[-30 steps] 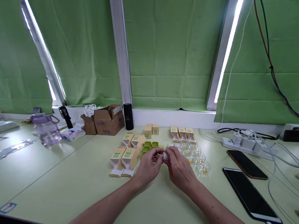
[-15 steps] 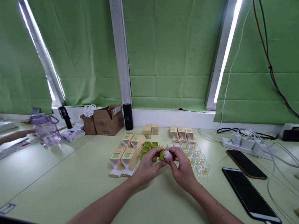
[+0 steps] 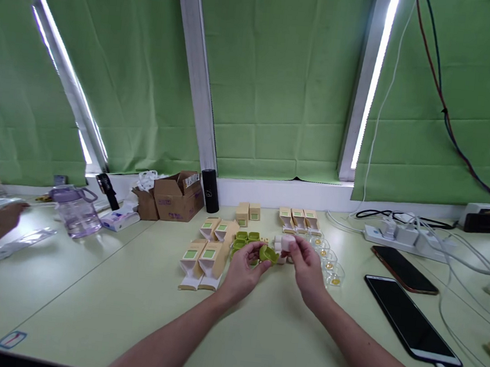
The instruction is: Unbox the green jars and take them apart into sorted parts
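My left hand (image 3: 242,269) pinches a small round green cap (image 3: 268,254) just above the table. A little to the right, my right hand (image 3: 307,267) holds a small white block (image 3: 288,243) between its fingertips, lifted slightly and apart from the cap. Right behind the hands lie more green caps (image 3: 246,239), a row of clear cups with gold pieces (image 3: 327,264), and tan cartons with green labels (image 3: 202,258).
Two phones (image 3: 409,321) lie at the right, beside a white power strip (image 3: 401,235) with cables. At the left stand a purple jug (image 3: 76,211) and brown cardboard boxes (image 3: 176,197). Another person's hand (image 3: 2,217) is at the far left edge.
My hands have pulled apart: the green cap stays in the left, the white block rose to the right in the right hand. The other person's hand drew back leftward.
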Motion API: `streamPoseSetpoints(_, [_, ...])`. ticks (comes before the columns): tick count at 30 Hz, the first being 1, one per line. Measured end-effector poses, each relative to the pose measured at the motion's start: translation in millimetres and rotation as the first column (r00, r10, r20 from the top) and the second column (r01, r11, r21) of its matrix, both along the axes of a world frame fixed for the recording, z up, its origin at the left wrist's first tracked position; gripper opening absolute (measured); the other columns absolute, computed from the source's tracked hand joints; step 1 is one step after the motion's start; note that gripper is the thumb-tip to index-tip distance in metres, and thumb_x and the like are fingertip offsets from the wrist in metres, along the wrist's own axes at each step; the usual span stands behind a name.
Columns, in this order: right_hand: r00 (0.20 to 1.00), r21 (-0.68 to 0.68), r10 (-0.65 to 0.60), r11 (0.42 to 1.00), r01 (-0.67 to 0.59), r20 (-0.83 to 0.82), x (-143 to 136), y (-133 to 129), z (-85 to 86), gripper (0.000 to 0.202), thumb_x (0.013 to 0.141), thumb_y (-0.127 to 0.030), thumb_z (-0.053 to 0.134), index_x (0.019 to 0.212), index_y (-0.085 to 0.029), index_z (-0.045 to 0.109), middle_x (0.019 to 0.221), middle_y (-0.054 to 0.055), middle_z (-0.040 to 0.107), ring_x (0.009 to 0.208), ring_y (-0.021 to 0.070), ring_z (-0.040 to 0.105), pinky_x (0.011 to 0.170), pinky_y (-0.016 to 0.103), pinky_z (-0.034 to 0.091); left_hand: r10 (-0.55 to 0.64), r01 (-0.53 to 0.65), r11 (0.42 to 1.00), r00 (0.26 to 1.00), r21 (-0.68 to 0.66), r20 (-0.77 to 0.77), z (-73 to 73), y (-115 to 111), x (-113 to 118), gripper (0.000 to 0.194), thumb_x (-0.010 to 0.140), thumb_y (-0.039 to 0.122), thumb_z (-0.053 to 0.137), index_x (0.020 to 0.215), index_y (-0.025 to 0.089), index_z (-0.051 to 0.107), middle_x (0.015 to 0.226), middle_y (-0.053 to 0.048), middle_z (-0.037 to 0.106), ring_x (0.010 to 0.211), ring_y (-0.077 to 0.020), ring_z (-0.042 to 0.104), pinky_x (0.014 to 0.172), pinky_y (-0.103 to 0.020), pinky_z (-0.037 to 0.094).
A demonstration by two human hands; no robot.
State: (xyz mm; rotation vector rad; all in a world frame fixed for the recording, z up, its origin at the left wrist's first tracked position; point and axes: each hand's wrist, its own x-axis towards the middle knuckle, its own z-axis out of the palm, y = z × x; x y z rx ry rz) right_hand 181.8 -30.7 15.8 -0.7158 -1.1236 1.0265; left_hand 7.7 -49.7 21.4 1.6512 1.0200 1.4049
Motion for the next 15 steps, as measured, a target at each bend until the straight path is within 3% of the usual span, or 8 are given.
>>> streamPoseSetpoints(3, [0.963, -0.095, 0.121, 0.985, -0.147, -0.24, 10, 7, 3.3, 0.047, 0.077, -0.064, 0.078, 0.092, -0.02, 0.073, 0.089, 0.007, 0.074, 0.079, 0.0215, 0.068, 0.072, 0.036, 0.056, -0.015, 0.016, 1.0, 0.997, -0.011, 0.079, -1.4, 4, -2, 0.055, 0.078, 0.034, 0.083, 0.124, 0.014, 0.062, 0.125, -0.016, 0.07, 0.117, -0.0281, 0.068, 0.108, -0.046, 0.052])
streamPoseSetpoints(5, [0.928, -0.115, 0.2, 0.962, -0.247, -0.314, 14, 9, 3.5, 0.046, 0.076, -0.063, 0.079, 0.092, -0.02, 0.073, 0.094, 0.009, 0.075, 0.082, 0.0228, 0.07, 0.07, 0.037, 0.056, -0.016, 0.016, 1.0, 0.989, -0.005, 0.145, -1.5, 6, -3, 0.058, 0.078, 0.035, 0.083, 0.127, 0.014, 0.061, 0.129, -0.017, 0.068, 0.121, -0.0275, 0.066, 0.11, -0.045, 0.05])
streamPoseSetpoints(15, [0.915, -0.111, 0.297, 0.935, -0.336, -0.272, 9, -1, 7.5, 0.044, 0.083, -0.061, 0.075, 0.104, -0.023, 0.069, 0.107, 0.01, 0.075, 0.091, 0.0246, 0.071, 0.072, 0.037, 0.057, 0.053, -0.058, 0.998, 0.975, 0.015, 0.218, 1.4, 7, -6, 0.06, 0.079, 0.038, 0.081, 0.13, 0.013, 0.059, 0.127, -0.016, 0.069, 0.121, -0.0266, 0.066, 0.109, -0.041, 0.051])
